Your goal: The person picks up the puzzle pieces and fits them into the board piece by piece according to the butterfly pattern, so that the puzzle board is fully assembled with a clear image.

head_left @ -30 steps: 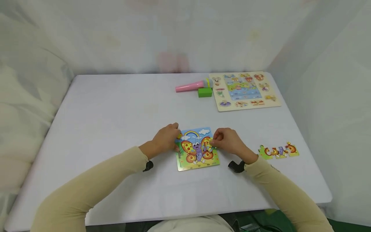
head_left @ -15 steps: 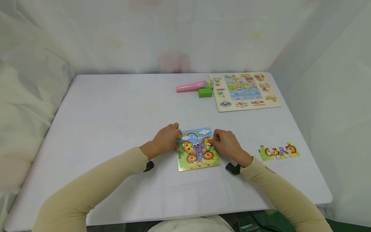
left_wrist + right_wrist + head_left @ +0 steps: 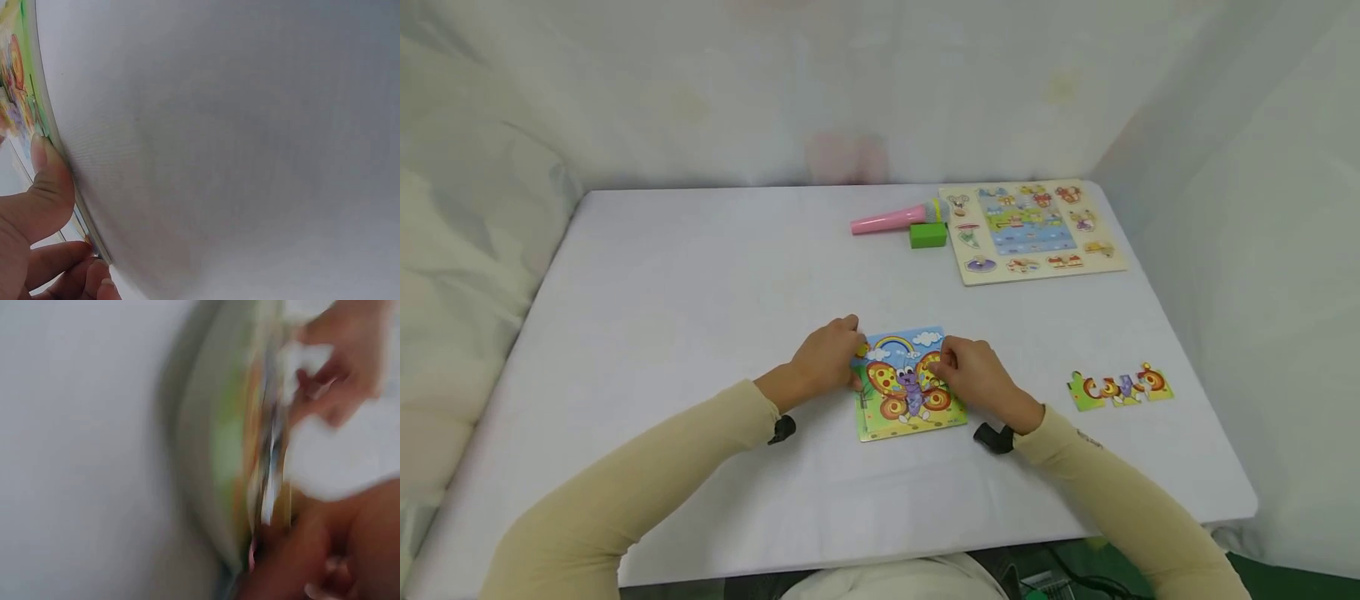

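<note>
Butterfly puzzle (image 3: 910, 396) lies on the white table (image 3: 722, 275), in front of the person and between the two hands. Its picture shows a purple butterfly with orange and yellow wings, and above it a rainbow and white clouds on blue sky.

The left hand (image 3: 826, 360) holds the puzzle at its left side. In the left wrist view, the thumb (image 3: 53, 181) lies on the border, and the other fingers are bent at the corner, so the gap between them is narrow.

The right hand (image 3: 976, 368) is at the right side of the puzzle, with fingers curled and thumb close to them, over the butterfly's right wing. The right wrist view is blurred, so I cannot tell whether these fingers pinch a piece or only press on the picture.

To the right of this hand, well apart from the puzzle, several loose pieces (image 3: 1126, 392) lie in one row, near to each other. At the far right of the table there is a cream board (image 3: 1030, 231) with small pictures around a central scene. Beside its left edge lies a pink toy microphone (image 3: 887, 221), and just beside this, on the person's side, a green block (image 3: 928, 236).
</note>
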Available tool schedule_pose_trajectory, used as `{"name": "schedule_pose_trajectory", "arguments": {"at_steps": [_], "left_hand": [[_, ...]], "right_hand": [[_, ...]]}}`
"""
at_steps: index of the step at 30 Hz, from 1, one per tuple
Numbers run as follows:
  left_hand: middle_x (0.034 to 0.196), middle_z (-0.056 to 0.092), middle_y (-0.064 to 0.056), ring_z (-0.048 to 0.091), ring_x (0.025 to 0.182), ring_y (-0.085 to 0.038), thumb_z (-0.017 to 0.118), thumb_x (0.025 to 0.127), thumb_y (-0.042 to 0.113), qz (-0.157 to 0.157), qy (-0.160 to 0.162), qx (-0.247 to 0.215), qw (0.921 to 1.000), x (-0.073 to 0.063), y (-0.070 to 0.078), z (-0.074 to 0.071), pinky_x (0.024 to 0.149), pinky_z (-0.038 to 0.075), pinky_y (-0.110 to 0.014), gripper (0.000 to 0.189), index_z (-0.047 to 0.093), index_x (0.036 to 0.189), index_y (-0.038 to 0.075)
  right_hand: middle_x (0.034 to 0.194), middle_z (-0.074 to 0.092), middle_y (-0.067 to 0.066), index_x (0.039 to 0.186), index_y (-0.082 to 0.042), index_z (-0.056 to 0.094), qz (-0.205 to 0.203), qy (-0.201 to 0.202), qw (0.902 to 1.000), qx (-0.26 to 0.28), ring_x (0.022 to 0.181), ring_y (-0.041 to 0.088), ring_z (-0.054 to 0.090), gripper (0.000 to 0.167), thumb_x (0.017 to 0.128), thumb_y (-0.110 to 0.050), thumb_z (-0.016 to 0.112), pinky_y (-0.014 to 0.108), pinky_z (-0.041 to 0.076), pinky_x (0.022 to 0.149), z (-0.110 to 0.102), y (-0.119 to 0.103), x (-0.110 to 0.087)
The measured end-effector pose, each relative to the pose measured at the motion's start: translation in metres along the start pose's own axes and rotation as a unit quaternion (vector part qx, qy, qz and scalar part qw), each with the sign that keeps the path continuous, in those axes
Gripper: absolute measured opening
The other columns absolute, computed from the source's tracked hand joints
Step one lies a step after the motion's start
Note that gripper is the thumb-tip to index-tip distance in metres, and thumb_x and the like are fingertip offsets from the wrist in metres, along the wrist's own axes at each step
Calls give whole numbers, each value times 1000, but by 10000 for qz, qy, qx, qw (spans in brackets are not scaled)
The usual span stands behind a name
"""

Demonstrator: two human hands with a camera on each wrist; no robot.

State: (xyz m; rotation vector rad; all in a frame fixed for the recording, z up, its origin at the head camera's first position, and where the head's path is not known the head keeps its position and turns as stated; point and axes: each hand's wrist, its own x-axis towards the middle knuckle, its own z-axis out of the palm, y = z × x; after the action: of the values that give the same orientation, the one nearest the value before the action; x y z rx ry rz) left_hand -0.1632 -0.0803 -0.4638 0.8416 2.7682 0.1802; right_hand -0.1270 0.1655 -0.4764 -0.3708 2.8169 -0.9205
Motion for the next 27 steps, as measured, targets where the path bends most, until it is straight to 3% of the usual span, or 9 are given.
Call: {"name": "schedule_pose_trajectory", "arguments": {"at_steps": [8, 15, 19, 27], "left_hand": [[97, 54, -5, 51, 86, -18, 87, 66, 37, 52, 143, -35, 9999, 3, -1, 1, 78, 50, -32, 57, 69, 109, 4], [97, 54, -6, 51, 85, -19, 88, 65, 36, 81, 258, -128, 9996, 4, -3, 0, 77, 50, -33, 57, 70, 108, 3], [96, 54, -6, 50, 85, -19, 88, 64, 36, 15, 260, -184, 9995, 2, -4, -2, 77, 49, -33, 59, 70, 109, 2], [99, 54, -6, 51, 86, -20, 88, 65, 36, 38, 220, -178, 9996, 5, -5, -1, 78, 49, -33, 59, 69, 110, 3]], "right_hand": [[61, 45, 0, 79, -11, 49, -214, -169, 9962, -830, 50, 12, 43, 25, 93, -24, 64, 23, 31, 48, 5, -9, 4], [64, 51, 2, 81, -9, 50, -82, 44, 9909, -1343, 53, 14, 44, 23, 92, -22, 65, 24, 32, 49, -2, -8, 8], [65, 52, 3, 82, -8, 51, -162, -54, 9898, -1415, 56, 15, 46, 22, 92, -23, 65, 24, 34, 51, -1, -9, 11], [63, 48, 1, 79, -11, 50, 70, -103, 9931, -1165, 55, 14, 45, 27, 90, -27, 68, 25, 32, 51, 1, -7, 9]]}}
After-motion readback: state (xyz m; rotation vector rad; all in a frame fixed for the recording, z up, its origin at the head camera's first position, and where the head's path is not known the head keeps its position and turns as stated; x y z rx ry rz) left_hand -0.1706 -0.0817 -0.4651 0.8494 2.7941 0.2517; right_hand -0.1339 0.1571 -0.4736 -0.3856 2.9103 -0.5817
